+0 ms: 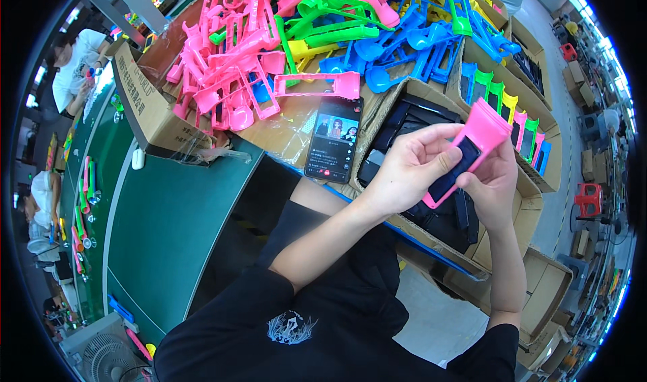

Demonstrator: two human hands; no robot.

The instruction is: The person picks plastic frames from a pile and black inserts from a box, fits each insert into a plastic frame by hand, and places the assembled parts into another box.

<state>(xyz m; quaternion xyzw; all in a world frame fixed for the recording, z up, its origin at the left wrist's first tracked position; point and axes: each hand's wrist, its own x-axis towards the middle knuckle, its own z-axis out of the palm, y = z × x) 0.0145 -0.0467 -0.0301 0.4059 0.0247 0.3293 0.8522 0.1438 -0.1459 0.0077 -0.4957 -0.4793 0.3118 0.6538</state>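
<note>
Both my hands hold one pink plastic housing [491, 127], tilted above a cardboard box. A flat black insert [455, 166] sits in its long frame opening. My left hand [411, 170] grips the housing from the left, its thumb pressed on the black insert. My right hand [495, 183] wraps the other side, thumb at the lower edge. Below them, the box [482, 250] holds several black flat parts [438, 217]. A pink empty frame [317, 85] lies just above a smartphone [333, 143] with a lit screen, left of the box.
A heap of pink, green, yellow and blue plastic housings [249, 52] covers the far side. At right, another box [549, 149] holds a row of coloured housings. A green table [158, 213] with a fan [111, 355] below stands left; a person [77, 65] is beyond it.
</note>
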